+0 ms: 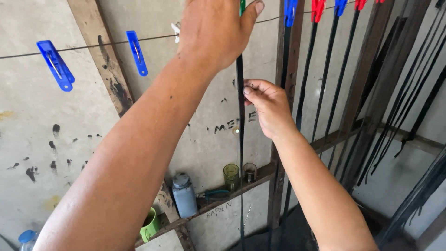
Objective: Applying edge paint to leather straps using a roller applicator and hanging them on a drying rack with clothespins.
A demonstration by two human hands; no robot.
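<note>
A long thin black strip (pixel 240 153) hangs straight down from a wire line (pixel 107 43) strung across a grey wall. My left hand (pixel 216 30) reaches up to the wire and is closed on a green clothes peg (pixel 242 5) at the strip's top end. My right hand (pixel 267 106) pinches the same strip a little lower, thumb and fingers closed on it. To the right hang more black strips (pixel 320 93), each held by a blue peg (pixel 290 11) or a red peg (pixel 318 9).
Two free blue pegs (pixel 55 65) (pixel 137 52) and a small white peg (pixel 175 31) sit on the wire at left. A wooden ledge (pixel 260 179) carries a grey bottle (pixel 185 195), pliers (pixel 211 194), two small glasses (pixel 231 175) and a green cup (pixel 149 227). Wooden posts (pixel 100 51) cross the wall.
</note>
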